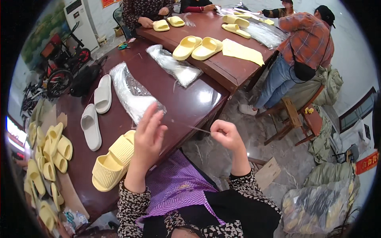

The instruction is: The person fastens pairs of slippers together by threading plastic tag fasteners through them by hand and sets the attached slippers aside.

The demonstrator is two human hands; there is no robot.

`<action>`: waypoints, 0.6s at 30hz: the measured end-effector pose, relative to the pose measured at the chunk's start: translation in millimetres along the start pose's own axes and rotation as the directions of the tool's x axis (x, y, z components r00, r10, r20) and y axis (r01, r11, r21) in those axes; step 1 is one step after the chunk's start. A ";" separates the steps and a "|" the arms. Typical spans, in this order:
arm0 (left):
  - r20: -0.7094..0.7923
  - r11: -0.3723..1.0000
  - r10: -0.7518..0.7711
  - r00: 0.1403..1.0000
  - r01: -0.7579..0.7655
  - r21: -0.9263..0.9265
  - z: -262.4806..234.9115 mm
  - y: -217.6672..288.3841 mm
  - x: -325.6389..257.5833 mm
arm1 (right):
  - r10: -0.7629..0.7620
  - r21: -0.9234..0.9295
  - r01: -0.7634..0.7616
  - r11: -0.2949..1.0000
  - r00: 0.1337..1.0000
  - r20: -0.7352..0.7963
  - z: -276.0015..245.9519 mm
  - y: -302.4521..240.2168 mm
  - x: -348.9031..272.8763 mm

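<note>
My right hand is closed in a pinch on one end of a thin strip, which runs taut-looking toward the left. My left hand is raised over the table edge, fingers stretched and apart, with nothing visible in it. Whether the strip's far end reaches the left hand is hard to make out. Beside and partly behind my left forearm lies a pair of ribbed yellow slippers. A stack of clear plastic bags lies just beyond my left fingers. Left of it is a pair of grey slippers.
My dark red table adjoins another table bearing yellow slippers and a yellow sheet. More clear bags lie farther back. Yellow slippers are heaped at left. Several people work around; a wooden chair stands right.
</note>
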State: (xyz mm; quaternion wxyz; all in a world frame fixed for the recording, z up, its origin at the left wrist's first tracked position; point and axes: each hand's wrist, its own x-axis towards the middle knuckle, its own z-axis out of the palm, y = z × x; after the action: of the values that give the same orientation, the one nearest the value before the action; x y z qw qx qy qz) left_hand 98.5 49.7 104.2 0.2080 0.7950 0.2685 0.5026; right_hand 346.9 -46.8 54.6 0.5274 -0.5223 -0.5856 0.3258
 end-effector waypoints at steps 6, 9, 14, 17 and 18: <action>0.106 0.996 0.046 0.993 -0.053 0.065 -15.9 -12.9 -20.6 | -0.108 0.106 0.102 0.989 0.993 0.052 4.9 -13.9 8.1; 0.066 0.990 -0.071 0.995 0.062 0.130 -25.6 -14.8 -33.8 | -0.115 0.141 0.110 0.984 0.993 0.031 1.5 -6.6 9.9; 0.026 0.940 -0.144 0.989 0.129 0.316 -39.7 -18.3 -57.5 | -0.107 0.370 0.148 0.917 0.986 -0.129 10.5 7.2 20.8; -0.027 0.920 -0.226 0.974 0.222 0.322 -50.7 -13.7 -74.1 | -0.083 0.556 0.160 0.816 0.983 -0.161 28.7 12.3 35.5; -0.068 0.932 -0.200 0.977 0.211 0.295 -51.1 -10.5 -75.6 | -0.084 0.526 0.154 0.837 0.984 -0.154 34.0 11.6 38.0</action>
State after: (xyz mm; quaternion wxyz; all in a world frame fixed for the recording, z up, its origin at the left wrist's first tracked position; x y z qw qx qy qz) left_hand 23.2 12.8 66.7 0.1310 0.7756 0.4273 0.4458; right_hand 321.3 -1.9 46.4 0.7069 -0.3364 -0.4686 0.4094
